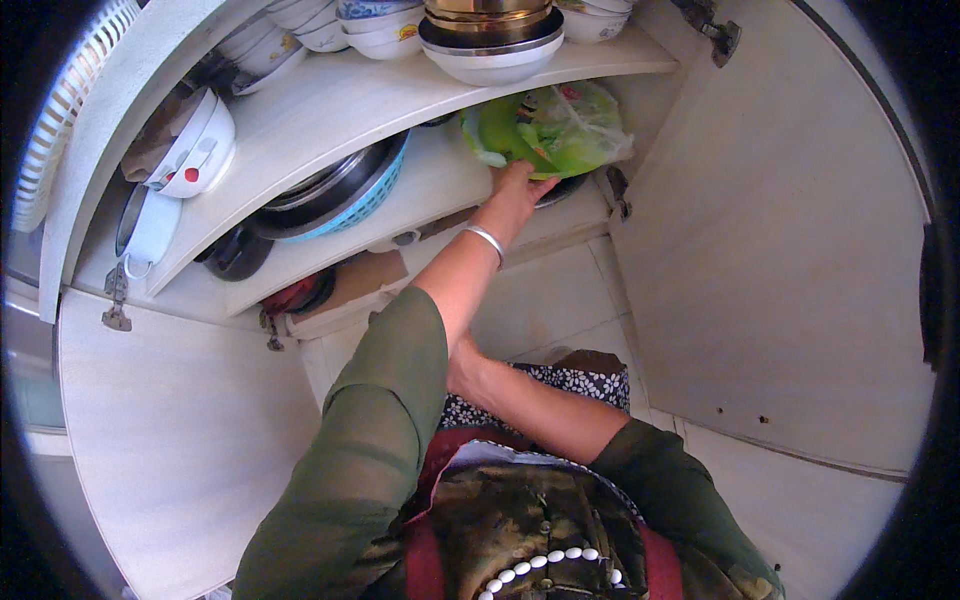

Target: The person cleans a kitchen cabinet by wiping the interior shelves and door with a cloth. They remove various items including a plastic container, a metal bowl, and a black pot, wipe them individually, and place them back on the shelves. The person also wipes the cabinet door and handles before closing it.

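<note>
My left hand (519, 182) reaches into a low cupboard and grips the near edge of a green plastic-wrapped item (517, 139), perhaps a basin or tray, on the middle shelf. Clear crinkled plastic covers its right part. Beneath it shows the rim of a dark pan (562, 193). A silver bangle (486, 246) circles my left wrist. My right forearm (547, 405) crosses under the left one. Most of my right hand (463, 360) is hidden behind the left forearm, so whether it holds anything does not show.
White bowls (382, 34) and gold-coloured metal bowls (491, 15) crowd the upper shelf (360, 105). Left of my reach sit a blue basket (367, 199) with dark pans and a black pot (238, 251). Open cupboard doors stand at left (180, 420) and right (765, 247).
</note>
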### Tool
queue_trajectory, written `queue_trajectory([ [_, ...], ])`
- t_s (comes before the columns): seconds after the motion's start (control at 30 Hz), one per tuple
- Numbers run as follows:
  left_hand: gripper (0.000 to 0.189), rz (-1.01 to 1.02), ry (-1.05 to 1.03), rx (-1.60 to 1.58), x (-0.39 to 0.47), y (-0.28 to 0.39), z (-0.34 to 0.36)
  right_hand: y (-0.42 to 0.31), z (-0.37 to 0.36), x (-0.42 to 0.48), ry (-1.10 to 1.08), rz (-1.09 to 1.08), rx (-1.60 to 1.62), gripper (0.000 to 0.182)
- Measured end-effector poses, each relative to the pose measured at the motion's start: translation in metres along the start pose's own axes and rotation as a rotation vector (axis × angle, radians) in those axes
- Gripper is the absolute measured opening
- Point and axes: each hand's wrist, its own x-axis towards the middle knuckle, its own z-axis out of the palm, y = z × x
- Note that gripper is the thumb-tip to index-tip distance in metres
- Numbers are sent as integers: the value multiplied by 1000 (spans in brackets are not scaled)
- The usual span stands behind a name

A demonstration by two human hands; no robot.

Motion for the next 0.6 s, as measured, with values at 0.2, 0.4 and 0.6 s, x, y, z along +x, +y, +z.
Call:
queue_trajectory([
  [0.2,31,-100,140,32,-23,14,-26,-5,19,-18,335,-145,-278,31],
  [0.4,32,-52,82,18,-47,27,-64,-8,17,-7,344,-164,-397,31],
  [0.6,29,-45,96,136,-99,47,-90,2,9,-2,395,-199,-426,37],
])
